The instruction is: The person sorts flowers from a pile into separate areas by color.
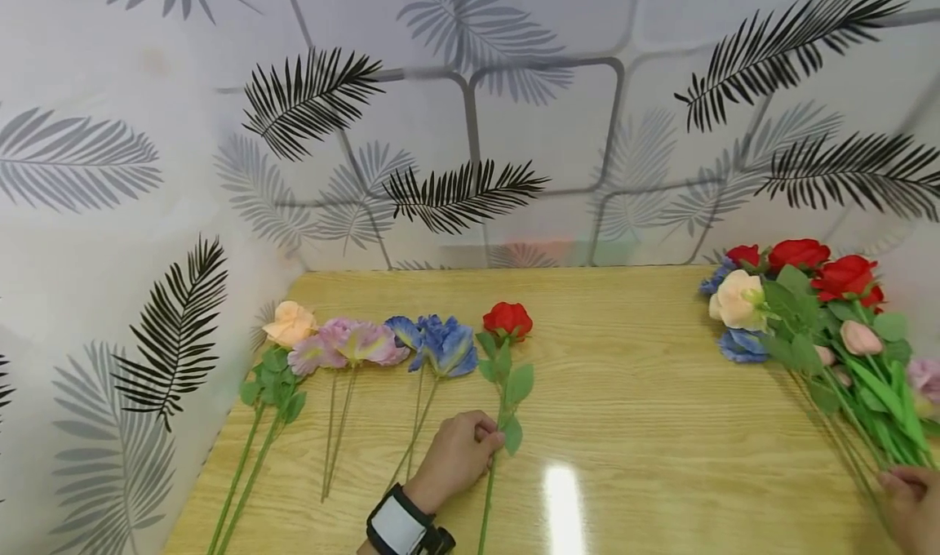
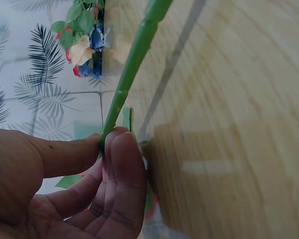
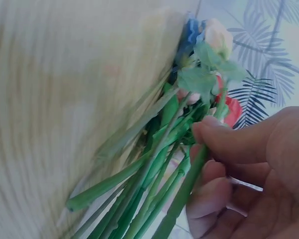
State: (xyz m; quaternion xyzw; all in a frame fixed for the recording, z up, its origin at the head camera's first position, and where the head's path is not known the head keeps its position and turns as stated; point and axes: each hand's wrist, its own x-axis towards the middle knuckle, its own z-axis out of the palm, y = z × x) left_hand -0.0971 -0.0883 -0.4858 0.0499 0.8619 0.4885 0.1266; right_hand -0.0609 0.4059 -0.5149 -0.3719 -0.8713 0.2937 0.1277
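Observation:
My left hand (image 1: 458,457) pinches the green stem of a single red rose (image 1: 508,319) between thumb and fingertips. The rose lies pointing away from me along the table, and the left wrist view shows its stem (image 2: 132,74) close up. At the right edge, my right hand (image 3: 244,174) holds a thick green flower stem (image 3: 182,199) between thumb and forefinger. That stem belongs to a heap of artificial flowers (image 1: 796,318) with red, cream, pink and blue heads; which bloom it carries I cannot tell. Part of the right hand falls outside the head view.
Left of the red rose lie blue flowers (image 1: 441,347), pale purple flowers (image 1: 356,341) and a peach rose (image 1: 290,324) with green stems, in a loose row. The wood-grain table (image 1: 624,392) ends at a leaf-patterned curtain (image 1: 543,139) behind and at the left.

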